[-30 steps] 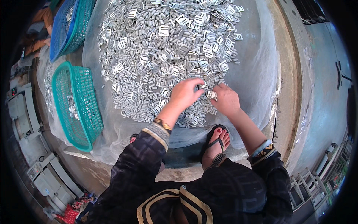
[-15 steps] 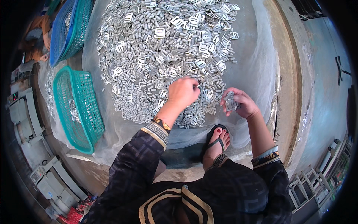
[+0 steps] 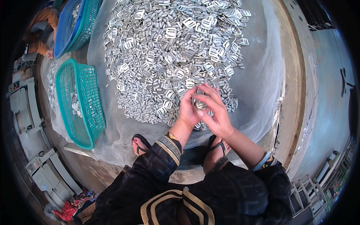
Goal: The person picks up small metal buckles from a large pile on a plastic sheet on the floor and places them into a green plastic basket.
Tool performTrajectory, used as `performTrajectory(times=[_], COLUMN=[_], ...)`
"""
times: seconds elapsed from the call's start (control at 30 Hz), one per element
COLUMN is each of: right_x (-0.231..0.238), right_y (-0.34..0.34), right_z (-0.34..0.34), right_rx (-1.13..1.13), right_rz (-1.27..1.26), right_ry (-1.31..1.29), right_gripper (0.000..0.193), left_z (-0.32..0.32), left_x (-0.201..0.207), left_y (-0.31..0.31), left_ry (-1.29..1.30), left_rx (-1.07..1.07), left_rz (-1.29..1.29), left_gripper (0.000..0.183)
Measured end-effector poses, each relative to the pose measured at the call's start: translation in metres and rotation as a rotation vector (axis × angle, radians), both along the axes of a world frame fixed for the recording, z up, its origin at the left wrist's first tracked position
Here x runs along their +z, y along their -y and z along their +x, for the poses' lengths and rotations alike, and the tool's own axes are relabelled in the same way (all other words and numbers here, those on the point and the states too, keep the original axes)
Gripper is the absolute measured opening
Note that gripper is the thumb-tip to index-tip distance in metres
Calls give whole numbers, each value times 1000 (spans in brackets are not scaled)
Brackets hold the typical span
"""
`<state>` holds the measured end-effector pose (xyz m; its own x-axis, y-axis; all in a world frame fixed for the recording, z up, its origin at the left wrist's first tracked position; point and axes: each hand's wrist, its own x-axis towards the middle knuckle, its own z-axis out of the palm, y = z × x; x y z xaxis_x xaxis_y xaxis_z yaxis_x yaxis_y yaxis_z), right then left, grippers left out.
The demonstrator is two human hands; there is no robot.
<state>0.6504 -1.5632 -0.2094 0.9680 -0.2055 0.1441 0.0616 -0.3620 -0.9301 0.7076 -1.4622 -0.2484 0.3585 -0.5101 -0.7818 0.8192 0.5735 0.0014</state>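
Note:
My two hands are brought together over the near edge of a large heap of small grey metal pellets (image 3: 150,90). My right hand (image 3: 219,112) curls over a few flat silver slotted buckles (image 3: 201,105), which show between its fingers and thumb. Up against them from the left is my left hand (image 3: 188,110), its fingers bent around the same buckles; its fingertips are partly hidden. Flat buckles lie scattered among the pellets, among them a loose buckle (image 3: 170,33) toward the far side and another buckle (image 3: 190,83) just beyond my hands.
The heap lies on a translucent sheet (image 3: 258,86). To the left stands a green plastic basket (image 3: 90,108) with some buckles inside; a blue basket (image 3: 64,33) is behind it. A co-worker's arm (image 3: 48,17) shows at far left. My sandalled feet (image 3: 140,145) are near the sheet's edge.
My right hand has moved left with its buckles and met my left hand, which has come down from the heap. My left foot has come into view.

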Motion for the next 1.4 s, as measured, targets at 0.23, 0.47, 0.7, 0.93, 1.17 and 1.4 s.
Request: performTrajectory(times=[0.23,0.47,0.7,0.93,1.17,1.4], right_x=[-45,-73,-65,-86,-46,-68], right_y=[46,34,35,36,-5,-25], right_z=[-8,-24,-19,-27,-16,-8], right_rx=[-130,111,36,-188,160,233], right_rz=[-418,-802,-641,146,-209,-405], right_ry=[-181,-371,-596,-625,-460,-413], right_gripper=[24,36,22,15,26,14], left_z=[50,162,191,70,57,29], left_x=[3,150,60,-1,-20,-4], left_y=[-80,-281,-350,-130,-130,-107], left_ry=[5,392,590,1090,1348,1128], left_rx=[253,1348,642,-1406,-1203,-1817], left_rz=[-344,-91,738,1358,1188,943], left_gripper=[26,76,41,31,20,20])
